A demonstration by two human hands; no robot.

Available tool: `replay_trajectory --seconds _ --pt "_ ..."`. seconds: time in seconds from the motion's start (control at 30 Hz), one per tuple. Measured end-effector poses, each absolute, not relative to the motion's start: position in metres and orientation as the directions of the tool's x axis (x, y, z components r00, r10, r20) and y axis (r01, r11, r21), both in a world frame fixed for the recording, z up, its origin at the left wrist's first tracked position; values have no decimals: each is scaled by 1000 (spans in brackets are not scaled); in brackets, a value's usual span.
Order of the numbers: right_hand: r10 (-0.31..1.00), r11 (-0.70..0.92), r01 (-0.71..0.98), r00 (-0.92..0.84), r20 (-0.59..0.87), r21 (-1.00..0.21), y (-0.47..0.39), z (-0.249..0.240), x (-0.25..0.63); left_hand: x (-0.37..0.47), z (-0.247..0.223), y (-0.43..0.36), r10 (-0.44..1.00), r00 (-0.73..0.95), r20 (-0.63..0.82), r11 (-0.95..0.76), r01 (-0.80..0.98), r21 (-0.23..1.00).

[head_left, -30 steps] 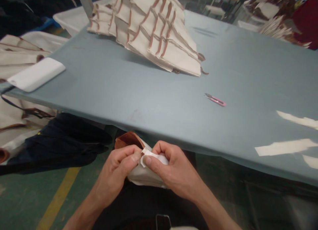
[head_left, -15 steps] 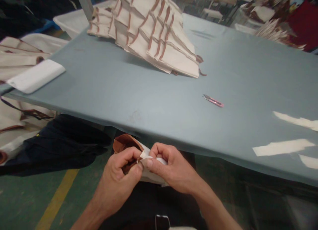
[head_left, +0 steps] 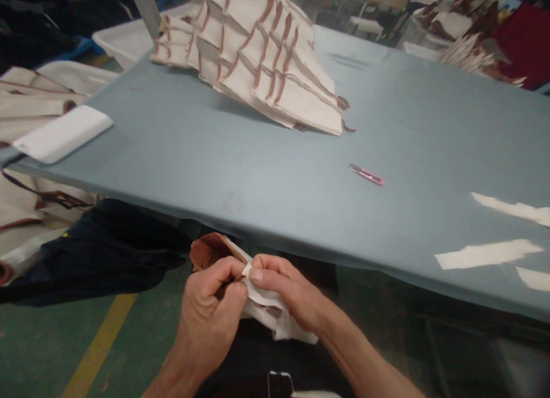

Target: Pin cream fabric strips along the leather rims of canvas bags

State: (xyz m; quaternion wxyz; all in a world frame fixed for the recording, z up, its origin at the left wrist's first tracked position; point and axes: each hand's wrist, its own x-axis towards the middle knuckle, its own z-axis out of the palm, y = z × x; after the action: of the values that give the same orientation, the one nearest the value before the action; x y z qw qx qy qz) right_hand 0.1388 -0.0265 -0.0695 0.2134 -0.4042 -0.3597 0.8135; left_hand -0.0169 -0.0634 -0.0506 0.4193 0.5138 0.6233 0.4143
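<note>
Just in front of the table edge, both hands pinch a sewn fabric piece (head_left: 266, 298), off-white with a brown part (head_left: 210, 248) folded open at its far left. My left hand (head_left: 215, 306) is closed, thumb against forefinger, on the brown-trimmed edge. Right beside it, my right hand (head_left: 286, 283) presses the white fabric between thumb and fingers. The fingertips of the two hands nearly meet. A loose white end of the cloth hangs below my right hand. What lies under the fingertips is hidden.
A blue-grey table (head_left: 189, 152) spans the view. On it lie pink thread snips (head_left: 366, 174), off-white strips (head_left: 490, 253), a white flat object (head_left: 64, 133) and a stack of cream pieces with brown edging (head_left: 266, 60). Dark cloth (head_left: 98, 249) hangs at left.
My right hand has shifted its grip nearer the left fingertips. More of the white cloth now shows, hanging below the right hand. The table items have stayed put.
</note>
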Motion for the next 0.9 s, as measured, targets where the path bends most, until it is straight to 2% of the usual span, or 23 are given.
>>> replay_trajectory --seconds 0.1,0.23,0.5,0.63,0.8,0.9 --pt "739 -552 -38 -484 -468 -833 -32 -68 135 -16 -48 -60 982 -81 -172 187 248 950" --pt "845 -417 28 -356 -399 -909 -35 -69 131 -29 -54 -56 945 97 -313 297 150 943" --pt "793 -449 126 -398 -460 -884 -40 -96 133 -42 -77 -51 844 298 -446 401 201 894" --pt "784 -441 135 -423 -454 -887 -45 -100 142 -41 -88 -53 860 272 -432 397 174 901" --pt "780 -364 402 -362 -510 -841 -49 -75 159 -40 -82 -51 897 210 -388 352 191 916" --pt "787 -320 506 -330 -522 -801 -57 -59 168 -37 -73 -48 919 212 -333 283 233 930"
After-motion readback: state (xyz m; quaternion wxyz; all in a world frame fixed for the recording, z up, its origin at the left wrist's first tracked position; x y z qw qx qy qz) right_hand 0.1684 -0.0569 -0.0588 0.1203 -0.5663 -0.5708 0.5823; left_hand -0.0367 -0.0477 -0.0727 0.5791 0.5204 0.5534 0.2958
